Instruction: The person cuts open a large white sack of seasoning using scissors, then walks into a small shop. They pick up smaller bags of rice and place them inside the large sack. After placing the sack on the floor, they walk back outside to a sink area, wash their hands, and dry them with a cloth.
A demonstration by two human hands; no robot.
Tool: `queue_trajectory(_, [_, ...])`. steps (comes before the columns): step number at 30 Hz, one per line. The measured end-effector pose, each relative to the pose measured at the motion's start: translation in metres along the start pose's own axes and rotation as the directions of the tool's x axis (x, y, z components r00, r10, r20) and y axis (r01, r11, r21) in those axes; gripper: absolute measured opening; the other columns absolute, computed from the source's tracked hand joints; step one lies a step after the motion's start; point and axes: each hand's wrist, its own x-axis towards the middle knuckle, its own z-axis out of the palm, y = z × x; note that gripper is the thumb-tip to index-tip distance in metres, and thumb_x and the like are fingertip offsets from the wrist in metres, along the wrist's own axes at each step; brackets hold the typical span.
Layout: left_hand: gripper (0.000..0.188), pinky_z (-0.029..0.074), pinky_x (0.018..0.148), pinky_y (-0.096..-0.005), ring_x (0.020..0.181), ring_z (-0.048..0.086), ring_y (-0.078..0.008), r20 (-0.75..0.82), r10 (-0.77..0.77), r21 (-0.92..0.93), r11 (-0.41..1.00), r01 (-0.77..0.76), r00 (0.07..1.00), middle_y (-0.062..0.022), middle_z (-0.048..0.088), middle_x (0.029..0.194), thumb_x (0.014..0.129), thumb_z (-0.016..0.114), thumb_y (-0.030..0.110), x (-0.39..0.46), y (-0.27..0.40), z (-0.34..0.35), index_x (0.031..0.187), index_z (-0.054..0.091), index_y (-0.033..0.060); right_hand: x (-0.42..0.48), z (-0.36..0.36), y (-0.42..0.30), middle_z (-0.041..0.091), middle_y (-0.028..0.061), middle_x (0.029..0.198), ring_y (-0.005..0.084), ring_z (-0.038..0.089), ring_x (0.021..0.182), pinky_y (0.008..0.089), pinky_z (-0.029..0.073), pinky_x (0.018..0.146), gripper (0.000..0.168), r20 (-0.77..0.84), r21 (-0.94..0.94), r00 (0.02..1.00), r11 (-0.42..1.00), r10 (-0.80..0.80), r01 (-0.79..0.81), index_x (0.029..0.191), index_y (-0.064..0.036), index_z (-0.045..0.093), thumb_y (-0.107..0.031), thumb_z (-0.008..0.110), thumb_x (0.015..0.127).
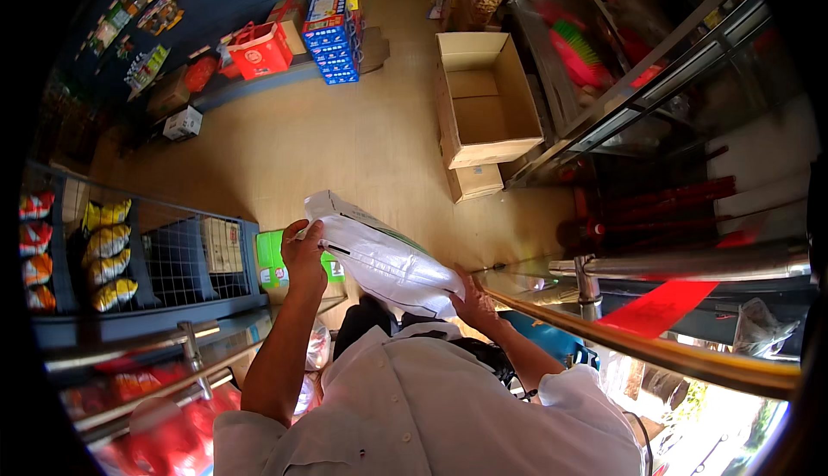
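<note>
A full white woven sack [394,266] with dark seams and green print on its far side is held in front of my body. My left hand [303,249] grips it near its upper left end, thumb on top. My right hand [475,298] holds the lower right end, its fingers partly hidden by the sack. The sack slants down from left to right above the floor. Just beyond my left wrist, partly covered by the arm and sack, is a bright green box [272,256].
An open cardboard box [485,97] stands on a smaller carton [475,182] to the right. Wire-sided shelving [187,262] with snack bags is at left. Metal rails [679,267] flank me. Blue boxes [333,36] and a red bag [259,52] sit farther off.
</note>
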Motion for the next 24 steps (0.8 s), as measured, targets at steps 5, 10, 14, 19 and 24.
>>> queue_trajectory(5, [0.031,0.043,0.056,-0.0253,0.069,0.053,-0.0118,0.033,-0.09,0.011,0.996,0.09,0.995,-0.0049,0.058,0.087,0.081,0.071,0.009,0.05,0.009,0.041,0.105,0.051,0.0081,0.036,-0.016,-0.026,0.036,0.0243,0.137,0.043,0.038,0.126,0.0476,0.04,0.099,0.088,-0.106,0.009,0.994,1.0,-0.027,0.028,0.145,-0.011,0.027,-0.032,0.076,0.074])
queue_trajectory(10, [0.029,0.047,0.062,-0.0279,0.078,0.057,-0.0143,0.156,-0.204,-0.036,0.977,0.212,0.966,-0.0059,0.058,0.091,0.082,0.066,0.005,0.119,0.038,0.069,0.107,0.051,0.0047,0.083,0.004,0.01,0.064,0.0169,0.086,0.0291,0.065,0.079,0.0394,0.053,0.07,0.041,-0.182,0.112,0.944,0.96,0.275,-0.258,0.113,-0.003,0.056,-0.029,0.067,0.083])
queue_trajectory(14, [0.028,0.049,0.062,-0.0237,0.071,0.054,-0.0129,0.138,-0.351,0.013,0.936,0.353,0.926,-0.0056,0.055,0.085,0.082,0.061,0.007,0.184,0.062,0.065,0.108,0.052,0.0026,0.144,-0.013,-0.049,0.064,0.0139,0.07,0.0188,0.062,0.052,0.0319,0.05,0.047,0.027,-0.016,0.378,0.895,0.831,0.446,-0.407,0.101,0.0,0.057,-0.021,0.064,0.085])
queue_trajectory(19, [0.011,0.053,0.058,-0.0369,0.062,0.054,-0.0202,0.144,-0.65,0.136,0.76,0.635,0.746,-0.0087,0.051,0.072,0.082,0.056,0.01,0.292,0.045,-0.014,0.09,0.055,0.0028,0.246,-0.033,-0.087,0.061,0.0142,0.076,0.0181,0.059,0.049,0.0316,0.048,0.043,0.028,-0.287,0.308,0.909,0.927,0.303,-0.212,0.098,-0.002,0.047,-0.012,0.067,0.081])
queue_trajectory(24, [0.006,0.057,0.067,-0.0396,0.067,0.059,-0.0273,0.063,-0.75,0.025,0.661,0.75,0.658,-0.0146,0.055,0.072,0.085,0.054,0.002,0.353,0.036,-0.044,0.085,0.054,-0.0035,0.325,-0.074,-0.134,0.061,0.0084,0.067,0.0134,0.059,0.052,0.0274,0.05,0.047,0.019,-0.243,0.572,0.91,0.807,0.335,-0.144,0.096,0.0,0.056,-0.014,0.064,0.085])
